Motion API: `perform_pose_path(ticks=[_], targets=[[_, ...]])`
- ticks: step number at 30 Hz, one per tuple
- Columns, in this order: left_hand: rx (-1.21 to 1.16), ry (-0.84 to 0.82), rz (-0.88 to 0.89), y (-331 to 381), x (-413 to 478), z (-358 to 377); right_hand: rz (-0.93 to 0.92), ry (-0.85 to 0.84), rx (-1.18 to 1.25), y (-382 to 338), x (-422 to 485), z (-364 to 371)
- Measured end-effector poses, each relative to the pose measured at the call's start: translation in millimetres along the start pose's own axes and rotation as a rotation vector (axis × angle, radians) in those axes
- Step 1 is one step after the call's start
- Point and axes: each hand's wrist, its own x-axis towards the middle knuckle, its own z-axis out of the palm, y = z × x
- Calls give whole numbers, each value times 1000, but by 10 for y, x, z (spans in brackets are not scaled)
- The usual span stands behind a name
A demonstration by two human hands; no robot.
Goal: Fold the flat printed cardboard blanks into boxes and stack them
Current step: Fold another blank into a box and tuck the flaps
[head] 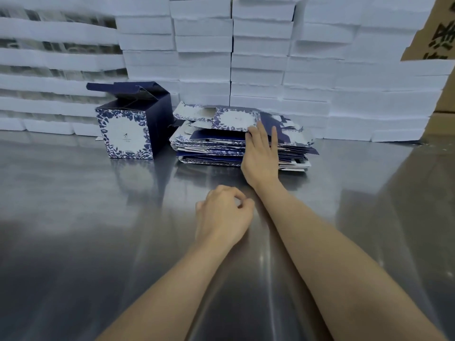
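A pile of flat blue-and-white floral cardboard blanks [216, 141] lies at the middle back of the steel table [73, 217]. My right hand [262, 153] reaches onto the pile's front edge, fingers extended over the top blank and thumb at its edge. Nearer to me, my left hand [222, 214] hovers over the table with its fingers loosely curled and nothing in it. One folded box [130, 126] of the same print stands upright left of the pile, its dark blue lid flap raised.
A wall of stacked white foam slabs [258, 57] runs along the back of the table. Brown corrugated cartons [433, 33] with black print stand at the far right.
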Motion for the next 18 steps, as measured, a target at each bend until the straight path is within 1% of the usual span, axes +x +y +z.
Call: perform_pose_path(ticks=[2,3,6,8,9,10,11,13,14,15,17,18], targets=[[-32,-16,-4,16,47,-25,-14,134,12,-53,-71,-104],[-64,-12,-11,21,69,-40,-51,212,17,-74,-129,-173],[-233,39,-41,24,126,-102,-188,453,101,-147,-366,-409],[-353,71,-67,20,123,-146,-202,625,180,-197,-548,-586],[-421,81,-86,22,108,-171,-171,706,236,-203,-644,-691],[-507,98,-109,25,90,-199,-112,761,340,-173,-740,-797],[-607,120,-140,35,65,-237,-22,760,511,-131,-816,-915],[-786,189,-223,31,17,-323,140,636,836,-4,-934,-1149],[-847,220,-259,14,1,-366,212,624,906,54,-975,-1262],[-886,232,-277,-10,-12,-406,282,664,952,113,-992,-1359],[-929,198,-250,-62,-51,-467,406,731,1046,243,-989,-1529],[-925,169,-211,-86,-75,-487,450,715,1105,293,-973,-1599]])
